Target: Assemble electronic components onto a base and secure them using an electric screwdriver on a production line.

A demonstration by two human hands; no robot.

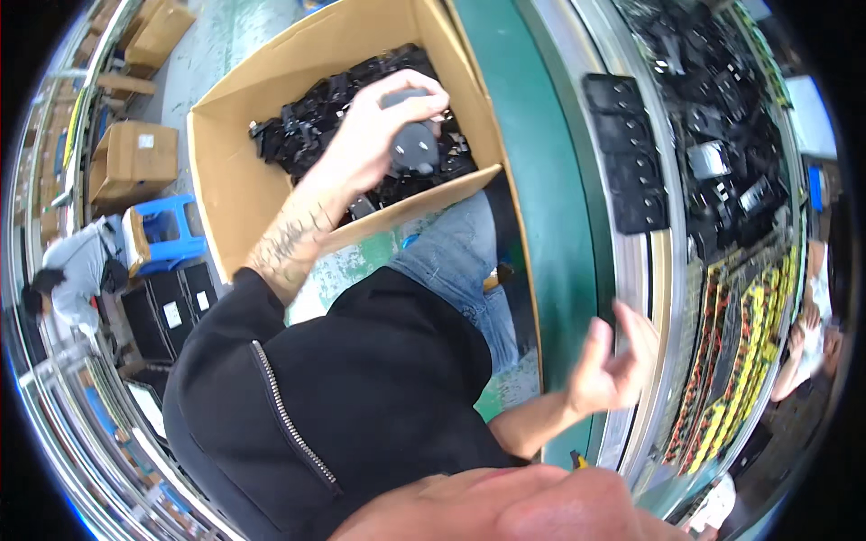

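My left hand (383, 126) is over an open cardboard box (239, 171), its fingers wrapped round a dark grey plastic piece with two small metal prongs (415, 149), which looks like a power adapter. Beneath it, a heap of black plastic parts (311, 113) lies in the box. Off to the right, my right hand (618, 361) hovers by the metal rail at the edge of the green bench (550, 180). Its fingers are apart, slightly blurred, and nothing shows in them. Farther up that rail, several black pieces with shiny metal bits (625, 153) stand in a row.
Beyond the rail lie many loose black parts (735, 117) and rows of yellow and orange pieces (744, 361). A blue stool (171, 230), a cardboard carton (135, 162) and a bent-over person (77, 270) are on the left. Other people's hands show at the far right.
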